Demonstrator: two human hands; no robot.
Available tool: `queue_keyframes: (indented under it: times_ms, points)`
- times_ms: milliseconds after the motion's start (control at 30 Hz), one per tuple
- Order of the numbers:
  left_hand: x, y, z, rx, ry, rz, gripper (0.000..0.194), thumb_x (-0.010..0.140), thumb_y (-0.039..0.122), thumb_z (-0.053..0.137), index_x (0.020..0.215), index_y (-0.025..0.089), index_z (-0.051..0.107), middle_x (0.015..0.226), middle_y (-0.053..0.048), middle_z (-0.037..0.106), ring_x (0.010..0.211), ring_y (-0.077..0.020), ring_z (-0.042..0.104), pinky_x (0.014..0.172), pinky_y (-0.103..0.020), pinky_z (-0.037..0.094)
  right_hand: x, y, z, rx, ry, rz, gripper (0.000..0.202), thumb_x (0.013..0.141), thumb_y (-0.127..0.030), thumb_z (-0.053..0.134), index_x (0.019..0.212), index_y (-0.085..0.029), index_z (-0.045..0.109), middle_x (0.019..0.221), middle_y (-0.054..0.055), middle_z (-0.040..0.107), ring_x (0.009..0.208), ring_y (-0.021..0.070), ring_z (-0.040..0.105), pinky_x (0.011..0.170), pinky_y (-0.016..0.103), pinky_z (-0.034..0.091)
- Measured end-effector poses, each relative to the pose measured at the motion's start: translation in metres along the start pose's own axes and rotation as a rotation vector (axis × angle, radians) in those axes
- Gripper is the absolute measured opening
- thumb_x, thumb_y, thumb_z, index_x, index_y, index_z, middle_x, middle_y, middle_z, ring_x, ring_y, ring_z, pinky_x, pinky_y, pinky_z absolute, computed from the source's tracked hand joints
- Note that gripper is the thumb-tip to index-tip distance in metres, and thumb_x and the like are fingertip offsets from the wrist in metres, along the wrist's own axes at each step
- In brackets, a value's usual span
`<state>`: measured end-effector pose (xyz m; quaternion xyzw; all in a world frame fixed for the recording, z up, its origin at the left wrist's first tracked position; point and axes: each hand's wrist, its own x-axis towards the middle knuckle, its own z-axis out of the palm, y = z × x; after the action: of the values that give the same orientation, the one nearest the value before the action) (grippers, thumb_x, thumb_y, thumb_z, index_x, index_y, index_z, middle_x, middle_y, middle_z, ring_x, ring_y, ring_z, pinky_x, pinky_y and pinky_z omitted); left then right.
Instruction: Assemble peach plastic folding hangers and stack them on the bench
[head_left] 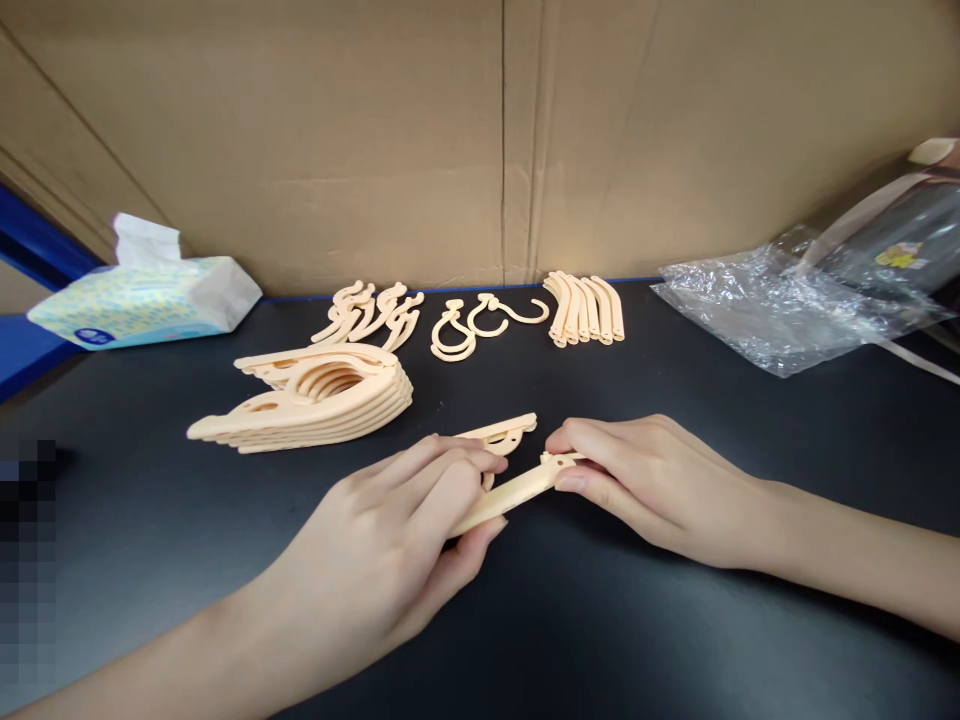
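Observation:
A beige plastic hanger body (pixel 514 492) is held tilted just above the black tabletop at the centre. My left hand (pixel 401 525) is closed around it, thumb below and fingers over the top. At the right end of that body, my right hand (pixel 660 485) pinches a thin beige hanger piece (pixel 576 457) between thumb and fingers. Most of that piece is hidden by the fingers, so I cannot tell whether it is joined to the body. Behind my left hand lies a neat stack of matching hanger bodies (pixel 315 410).
Along the back of the black table (pixel 187 560) lie small curved hanger pieces (pixel 367 310), several hooks (pixel 455 335) and a row of short hanger arms (pixel 585 310). A tissue pack (pixel 150 300) stands back left. Clear plastic bags (pixel 780 300) lie back right, before a cardboard wall (pixel 375 130).

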<state>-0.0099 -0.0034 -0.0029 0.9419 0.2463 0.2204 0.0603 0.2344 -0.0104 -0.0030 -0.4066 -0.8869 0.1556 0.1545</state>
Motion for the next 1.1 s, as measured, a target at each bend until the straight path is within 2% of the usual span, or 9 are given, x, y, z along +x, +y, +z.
queue_keyframes:
  times_ms: [333, 600, 833, 1100]
  points:
    - [0.0002, 0.0029, 0.0019, 0.016, -0.005, -0.025, 0.011, 0.092, 0.013, 0.043, 0.094, 0.016, 0.053, 0.109, -0.008, 0.061, 0.104, -0.0194, 0.058, 0.081, -0.029, 0.051, 0.0009, -0.0019, -0.0028, 0.005, -0.057, 0.019, 0.033, 0.1, -0.039, 0.027, 0.092, -0.019, 0.052, 0.071, -0.001, 0.059, 0.052, 0.0115, 0.054, 0.05, 0.023, 0.035]
    - [0.0001, 0.0028, -0.0002, 0.067, -0.049, 0.023, 0.015, 0.094, 0.014, 0.042, 0.102, 0.016, 0.055, 0.107, -0.007, 0.062, 0.105, -0.0203, 0.057, 0.094, -0.036, 0.048, 0.0005, -0.0024, -0.0038, 0.024, -0.119, 0.056, 0.029, 0.099, -0.038, 0.032, 0.09, -0.019, 0.052, 0.069, -0.002, 0.057, 0.052, 0.0113, 0.052, 0.05, 0.022, 0.035]
    - [-0.0002, 0.0028, -0.0005, 0.034, -0.019, 0.023, 0.015, 0.094, 0.014, 0.041, 0.099, 0.016, 0.055, 0.107, -0.007, 0.063, 0.105, -0.0194, 0.057, 0.09, -0.033, 0.05, 0.0, -0.0045, -0.0058, 0.1, -0.117, 0.032, 0.027, 0.099, -0.037, 0.032, 0.09, -0.02, 0.051, 0.071, -0.002, 0.057, 0.053, 0.0099, 0.05, 0.05, 0.022, 0.035]
    - [0.0022, 0.0034, -0.0018, 0.037, -0.016, 0.034, 0.013, 0.093, 0.014, 0.044, 0.099, 0.015, 0.056, 0.105, -0.007, 0.064, 0.102, -0.0199, 0.059, 0.09, -0.033, 0.051, -0.0007, -0.0037, -0.0032, 0.069, -0.098, 0.016, 0.029, 0.099, -0.039, 0.03, 0.093, -0.02, 0.05, 0.07, -0.002, 0.057, 0.053, 0.0108, 0.051, 0.05, 0.022, 0.034]
